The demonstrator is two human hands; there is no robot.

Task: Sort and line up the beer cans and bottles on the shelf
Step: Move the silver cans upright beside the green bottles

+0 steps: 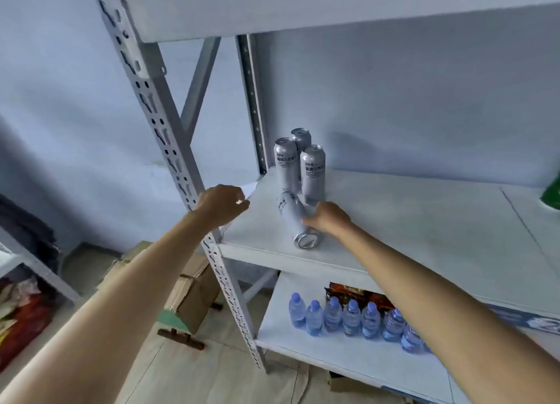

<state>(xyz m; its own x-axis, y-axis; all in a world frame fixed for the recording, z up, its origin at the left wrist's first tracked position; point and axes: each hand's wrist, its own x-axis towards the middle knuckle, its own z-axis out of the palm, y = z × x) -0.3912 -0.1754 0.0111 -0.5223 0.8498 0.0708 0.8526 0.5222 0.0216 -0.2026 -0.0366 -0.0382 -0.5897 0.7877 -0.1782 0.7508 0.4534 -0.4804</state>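
Three silver beer cans [312, 173] stand upright close together at the back left of the white middle shelf [424, 240]. A fourth silver can [294, 215] lies on its side in front of them, its open end toward the shelf's front edge. My right hand [328, 218] grips this lying can from its right side. My left hand [222, 203] hovers over the shelf's left corner by the upright post, fingers curled, holding nothing that I can see.
A slotted metal post [169, 137] rises at the shelf's left front corner. A green object [551, 194] shows at the far right of the shelf. Several small water bottles [351, 315] line the lower shelf. Cardboard boxes [188, 285] sit on the floor at left.
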